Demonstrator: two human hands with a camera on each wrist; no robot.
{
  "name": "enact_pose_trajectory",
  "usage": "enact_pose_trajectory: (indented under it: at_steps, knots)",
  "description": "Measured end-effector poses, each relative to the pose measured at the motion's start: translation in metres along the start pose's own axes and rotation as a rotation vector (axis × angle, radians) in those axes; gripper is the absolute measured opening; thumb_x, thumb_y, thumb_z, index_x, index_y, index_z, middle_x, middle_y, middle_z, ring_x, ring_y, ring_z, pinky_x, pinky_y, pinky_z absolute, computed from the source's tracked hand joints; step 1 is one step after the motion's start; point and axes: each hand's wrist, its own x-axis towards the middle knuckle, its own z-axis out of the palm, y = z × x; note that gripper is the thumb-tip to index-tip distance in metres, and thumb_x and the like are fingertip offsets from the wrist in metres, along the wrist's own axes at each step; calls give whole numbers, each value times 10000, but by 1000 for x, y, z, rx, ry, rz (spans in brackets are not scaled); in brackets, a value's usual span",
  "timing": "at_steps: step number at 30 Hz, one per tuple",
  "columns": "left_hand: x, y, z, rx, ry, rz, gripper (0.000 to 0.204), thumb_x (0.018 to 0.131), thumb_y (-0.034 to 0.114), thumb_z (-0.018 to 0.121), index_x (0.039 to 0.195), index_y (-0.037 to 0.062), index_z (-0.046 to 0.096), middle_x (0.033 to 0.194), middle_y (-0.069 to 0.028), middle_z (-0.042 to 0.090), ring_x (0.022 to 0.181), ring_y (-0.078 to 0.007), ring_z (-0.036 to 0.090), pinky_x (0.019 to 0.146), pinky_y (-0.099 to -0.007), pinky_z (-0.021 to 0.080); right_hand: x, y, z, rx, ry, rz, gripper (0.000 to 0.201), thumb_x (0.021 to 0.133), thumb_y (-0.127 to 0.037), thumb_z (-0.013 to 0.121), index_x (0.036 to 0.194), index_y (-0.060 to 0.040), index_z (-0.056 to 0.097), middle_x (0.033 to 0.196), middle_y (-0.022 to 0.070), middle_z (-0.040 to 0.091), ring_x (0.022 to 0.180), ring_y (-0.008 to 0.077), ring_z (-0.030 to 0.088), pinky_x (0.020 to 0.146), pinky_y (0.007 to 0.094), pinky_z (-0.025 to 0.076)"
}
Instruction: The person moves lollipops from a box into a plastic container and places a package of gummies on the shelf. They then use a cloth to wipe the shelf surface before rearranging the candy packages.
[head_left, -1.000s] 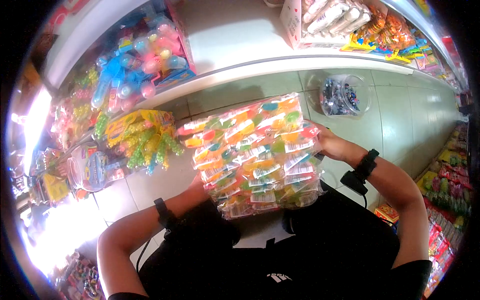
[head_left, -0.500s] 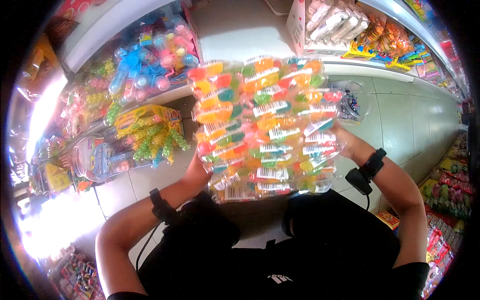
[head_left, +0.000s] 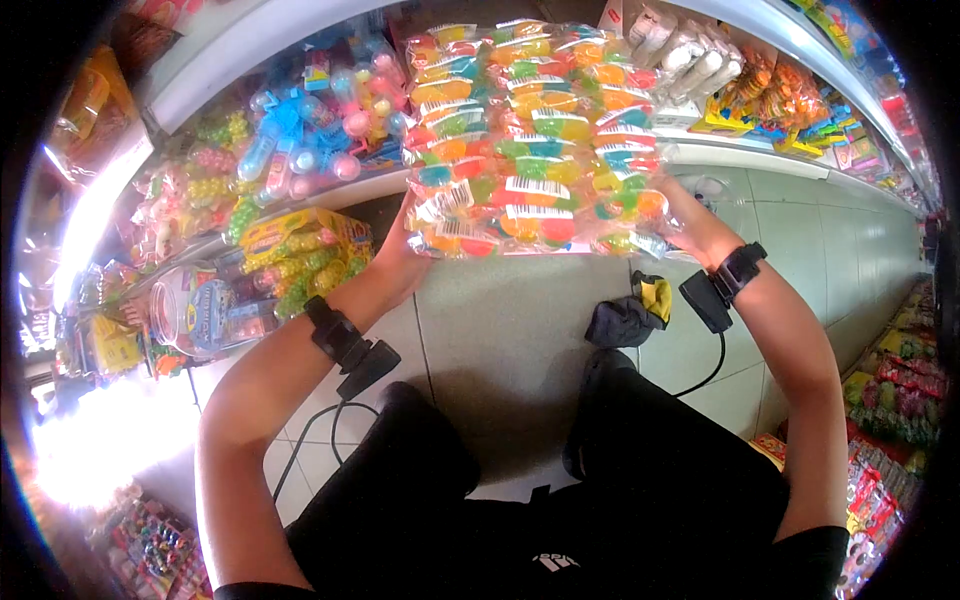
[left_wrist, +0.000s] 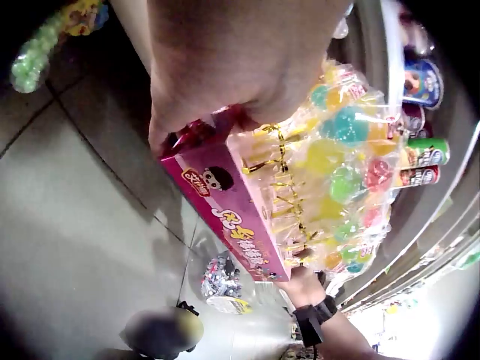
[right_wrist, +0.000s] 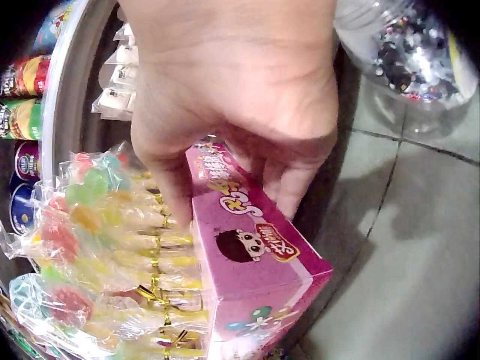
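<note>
Both hands hold a pink cardboard box [left_wrist: 225, 206] packed with fruit-coloured lollipops [head_left: 530, 130] in clear wrappers, out in front of the body near the shelf. My left hand [head_left: 402, 250] grips one end; the left wrist view shows this hand [left_wrist: 240, 67] bent over the box edge. At the other end is my right hand [head_left: 700, 228]. Its thumb lies on the lollipop side and its fingers go round the pink base in the right wrist view. Gold ties circle the yellow wrapper ends. From above, the lollipops hide most of the box.
A white shelf [head_left: 760, 152] runs behind, with pink and blue toys [head_left: 310, 125] at left and white packets [head_left: 690, 50] at right. A yellow box [head_left: 300, 235] of grape-like items stands below. A clear jar [right_wrist: 420, 60] and a black-and-yellow item [head_left: 628, 315] are on the tiled floor.
Both hands have carried the lollipop box up and away from the body, toward the shelf. More floor shows between the knees, and the black-and-yellow item has come into view.
</note>
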Motion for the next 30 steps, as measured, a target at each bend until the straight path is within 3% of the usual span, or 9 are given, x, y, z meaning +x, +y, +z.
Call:
enact_pose_trajectory:
  at_steps: [8,10,12,13,16,17,20,26,30]
  knots:
    - [7,3,8,23,230,-107,567,956,26,489,1437,192,240,1439,-46,387,1282,-225,443,997,-409,435,15,11,-12,23,-17,-129,474,927,-217,562,1326,12,448,1339,112,514,1190,205,534,1026,324,425]
    - [5,-1,16,-100,386,-67,358,990,203,464,1327,87,432,1345,-80,502,1202,-248,514,991,-394,447,19,17,-18,-84,-74,-214,470,912,-184,584,1319,15,456,1335,113,517,1193,207,532,1027,326,425]
    - [0,-7,8,-152,246,-111,360,993,194,446,1324,56,419,1335,-121,501,1183,-282,530,994,-409,447,19,18,-13,88,-49,-238,450,888,-138,612,1297,3,487,1279,100,562,1147,204,567,995,339,457]
    - [-1,-9,3,-202,112,-156,363,997,185,428,1322,25,407,1326,-163,501,1163,-316,545,997,-424,448,36,28,-49,439,-354,-80,371,911,-184,596,1242,-29,537,1194,68,615,1058,180,618,918,329,511]
    - [5,-7,-6,-287,2,-268,362,978,115,452,1307,-18,385,1303,-191,505,1180,-333,535,1005,-442,448,44,31,-58,490,-332,-60,309,932,-231,572,1186,-54,566,1136,46,644,986,154,647,849,308,544]
    - [6,-5,-3,-282,-3,-269,362,978,115,452,1307,-18,385,1303,-191,505,1180,-333,535,1005,-442,448,52,38,-44,324,73,-102,285,956,-253,530,1168,-66,568,1114,36,653,971,132,650,816,281,553]
    - [2,4,8,-336,75,-200,332,983,129,444,1268,-39,412,1266,-220,527,1146,-354,557,1023,-454,443,51,26,-22,303,245,-66,299,959,-255,525,1193,-71,552,1131,38,644,979,136,646,836,273,544]
    - [4,2,-3,-376,108,-188,352,973,188,466,1230,-50,438,1236,-237,541,1144,-380,547,1048,-441,421,42,35,-29,484,-38,-106,355,922,-225,593,1221,-47,523,1196,91,591,1057,177,607,966,305,481]
    - [8,4,-3,-366,126,-167,364,971,209,478,1216,-59,445,1229,-233,544,1132,-364,557,1038,-419,437,19,47,-17,358,-58,116,411,952,-301,556,1270,-62,455,1221,177,560,1016,238,626,931,346,497]
